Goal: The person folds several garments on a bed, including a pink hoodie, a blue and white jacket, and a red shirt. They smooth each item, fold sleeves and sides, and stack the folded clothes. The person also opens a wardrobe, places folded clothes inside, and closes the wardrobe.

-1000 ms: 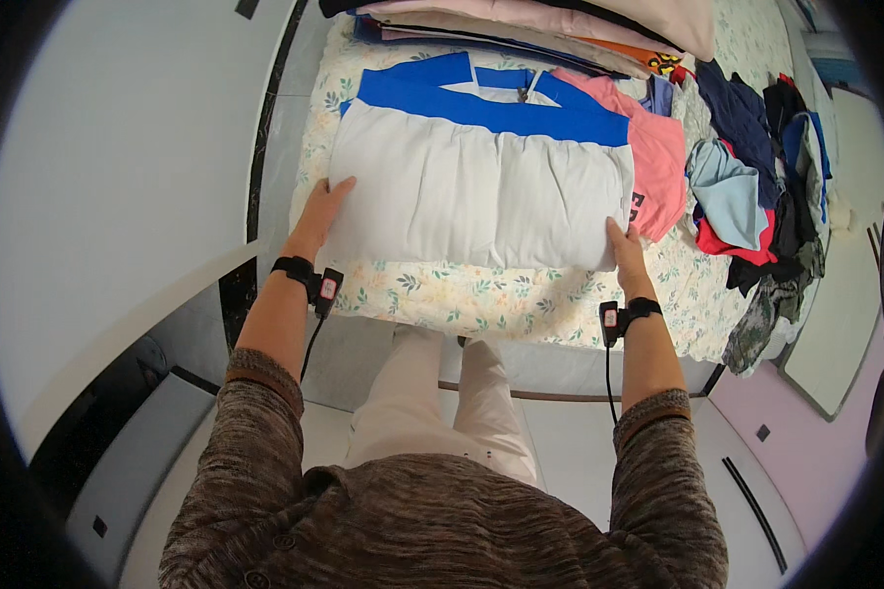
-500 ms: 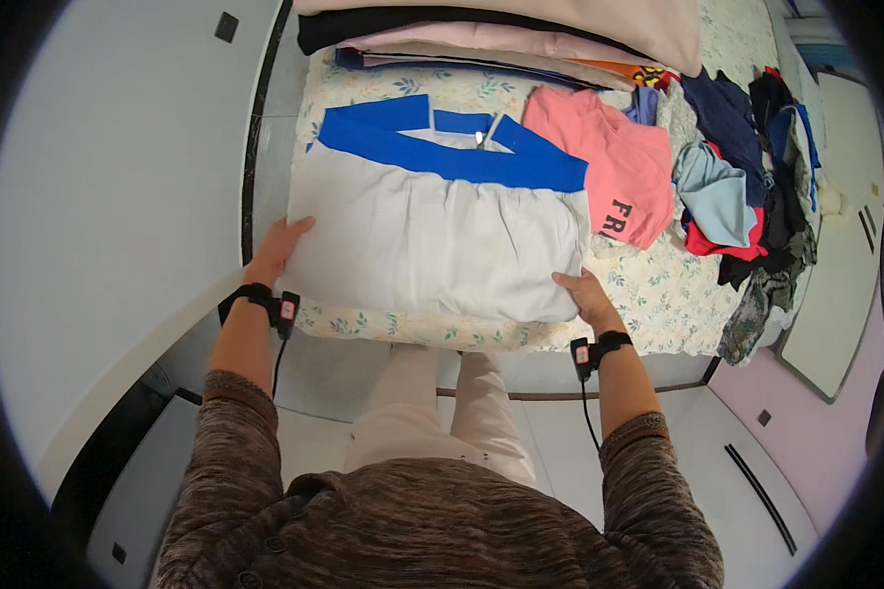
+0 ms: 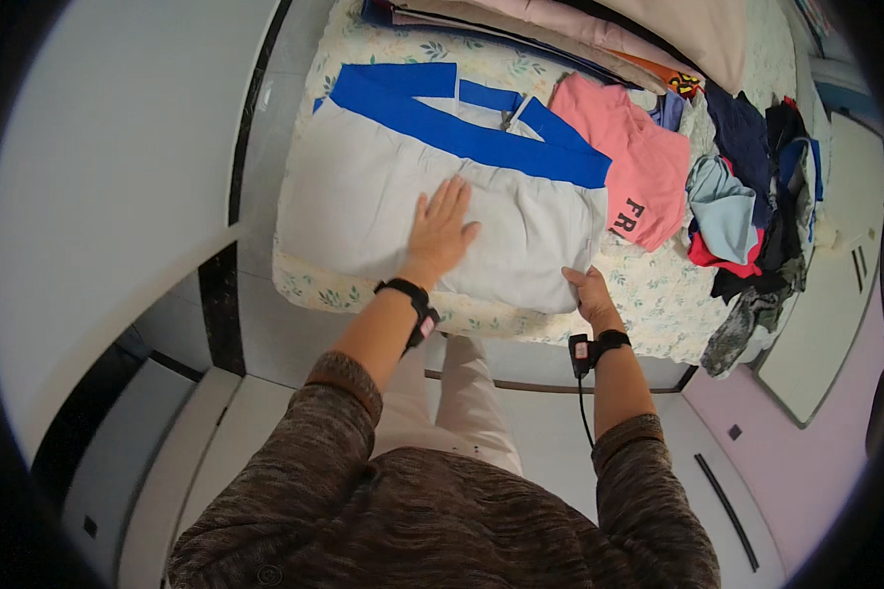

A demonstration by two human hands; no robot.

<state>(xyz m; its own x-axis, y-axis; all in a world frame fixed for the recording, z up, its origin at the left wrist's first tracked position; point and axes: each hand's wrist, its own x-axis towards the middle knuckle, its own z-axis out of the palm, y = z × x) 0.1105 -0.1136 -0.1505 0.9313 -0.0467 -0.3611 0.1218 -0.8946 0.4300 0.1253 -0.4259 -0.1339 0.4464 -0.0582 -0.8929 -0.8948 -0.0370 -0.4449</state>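
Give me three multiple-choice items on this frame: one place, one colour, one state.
1. Where does the left hand lie?
A. flat on the middle of the white shirt
B. on the pink shirt
C. on the floor

2. What colour is the band across the top of the white shirt?
A. red
B. blue
C. green

3. How is the right hand placed?
A. raised clear of the bed
B. flat and open on the pink shirt
C. closed on the near right corner of the white shirt

Answers:
1 A, the open palm rests on the white cloth, fingers spread.
2 B, the blue band runs along the far edge, next to the pink shirt.
3 C, the fingers curl round the shirt's corner at the near edge of the bed.
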